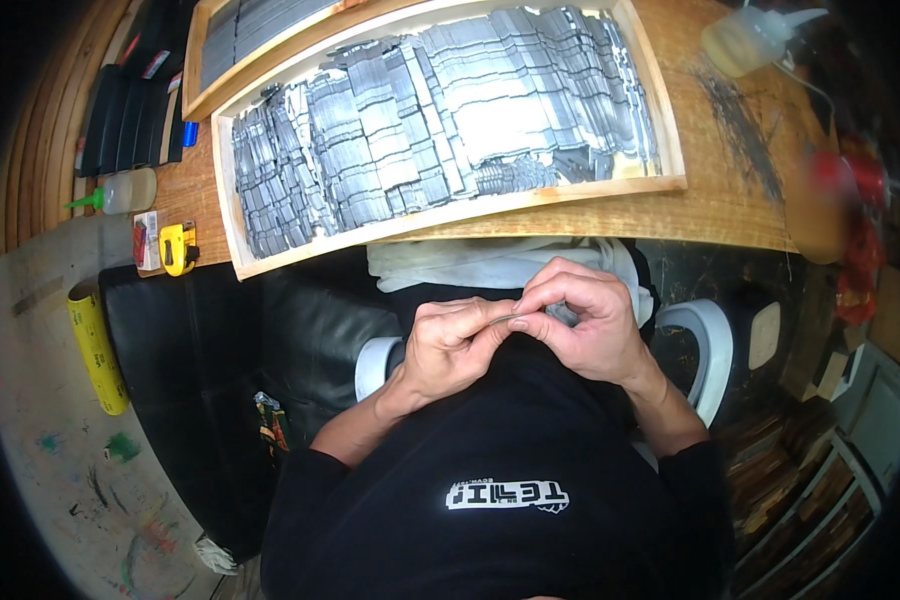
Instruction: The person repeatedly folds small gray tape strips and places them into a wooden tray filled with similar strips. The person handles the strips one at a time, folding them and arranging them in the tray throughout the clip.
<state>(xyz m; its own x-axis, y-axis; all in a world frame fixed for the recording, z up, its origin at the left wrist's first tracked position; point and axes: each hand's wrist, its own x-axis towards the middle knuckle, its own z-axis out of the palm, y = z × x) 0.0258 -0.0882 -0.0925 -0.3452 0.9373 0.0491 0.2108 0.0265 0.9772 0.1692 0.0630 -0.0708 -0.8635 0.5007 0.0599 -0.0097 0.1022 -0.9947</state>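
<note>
A thin dark strip (504,319) sits just off centre toward four o'clock, beyond the desk's (745,215) six-o'clock edge, its visible length tilted eight to two. Left hand (446,345) and right hand (588,318), fingers curled, both pinch it thumb-to-forefinger.

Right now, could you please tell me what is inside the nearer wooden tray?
The wooden tray holds grey strips in uneven rows; a pale surface shows near its right end. What lies beneath the strips is covered.
</note>
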